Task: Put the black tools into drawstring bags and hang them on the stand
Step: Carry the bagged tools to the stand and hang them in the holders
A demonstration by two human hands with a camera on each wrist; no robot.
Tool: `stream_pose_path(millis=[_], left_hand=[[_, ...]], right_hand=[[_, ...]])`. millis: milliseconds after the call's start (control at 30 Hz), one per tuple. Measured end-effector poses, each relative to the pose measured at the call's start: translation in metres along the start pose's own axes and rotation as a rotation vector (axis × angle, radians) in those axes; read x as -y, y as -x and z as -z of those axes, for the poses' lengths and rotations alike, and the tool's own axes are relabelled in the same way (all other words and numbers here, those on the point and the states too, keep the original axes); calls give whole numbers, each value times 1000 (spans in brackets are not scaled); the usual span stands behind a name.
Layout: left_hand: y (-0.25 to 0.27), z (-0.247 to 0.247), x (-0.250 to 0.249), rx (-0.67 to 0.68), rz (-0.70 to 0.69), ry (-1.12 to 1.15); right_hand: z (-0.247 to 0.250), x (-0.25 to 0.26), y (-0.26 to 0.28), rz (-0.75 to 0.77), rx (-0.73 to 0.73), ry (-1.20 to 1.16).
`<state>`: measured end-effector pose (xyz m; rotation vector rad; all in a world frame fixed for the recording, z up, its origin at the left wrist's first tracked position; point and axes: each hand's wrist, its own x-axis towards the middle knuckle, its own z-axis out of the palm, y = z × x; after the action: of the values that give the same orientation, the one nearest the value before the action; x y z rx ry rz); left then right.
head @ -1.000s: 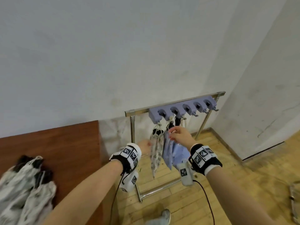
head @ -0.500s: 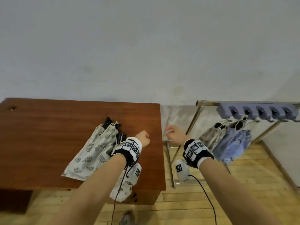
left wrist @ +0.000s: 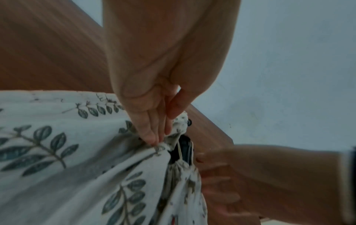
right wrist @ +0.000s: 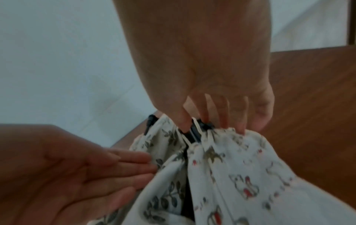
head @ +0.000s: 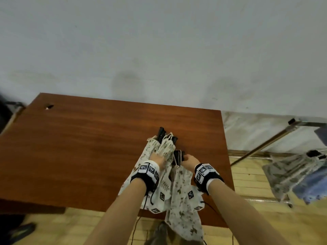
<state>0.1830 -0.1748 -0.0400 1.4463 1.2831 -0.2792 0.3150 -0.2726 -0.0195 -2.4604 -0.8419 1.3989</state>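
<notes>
Several printed drawstring bags lie near the right edge of the brown table [head: 88, 147], with black tools [head: 161, 132] poking from their mouths. My right hand [head: 190, 160] [right wrist: 202, 121] grips the gathered mouth and string of the animal-print bag [right wrist: 240, 175] [head: 182, 200], where a black tool [right wrist: 194, 132] [left wrist: 184, 146] shows. That bag droops over the table's front edge. My left hand [head: 156, 159] [left wrist: 156, 137] rests with straight fingers on the leaf-print bag [left wrist: 57, 144] [right wrist: 165, 190] beside it.
The metal stand [head: 307, 123] is off the table's right end, with filled bags [head: 292, 172] hanging from it over a wooden floor. A white wall runs behind the table. A small hole [head: 48, 106] marks the table's far left corner.
The view swung left from the stand to the table. Both hands left the hung bags and came down on the bags on the table; the right hand took hold of one bag's mouth.
</notes>
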Motion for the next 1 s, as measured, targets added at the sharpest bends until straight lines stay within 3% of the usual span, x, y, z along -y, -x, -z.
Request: stream_pose_path(millis=[100,267,400,633,700,867,1000], left_hand=[[3,-12,7,52,41,95],[8,-20,0,47,47,24],[-5,-21,-8,87,40,-48],[-10,-33,-16,36,14,-145],[-10,-34,-12,51,4,-165],[-9,-22,-9,31,-37,-91],[-9,-21,-19,30,-38,15]], right_hand=[[-14,-4,-22,-76,-81,-24],[-15,-11,-34,-129,-140,-81],[-22,-10,-44,-101,-174,-38],[-21,6,-32,-78,-185,-4],[-23,8,-34,-68,-210,-98],[-11,0,-25,-60,-238,-704],[4,-4,-1,-11,-183,-847]])
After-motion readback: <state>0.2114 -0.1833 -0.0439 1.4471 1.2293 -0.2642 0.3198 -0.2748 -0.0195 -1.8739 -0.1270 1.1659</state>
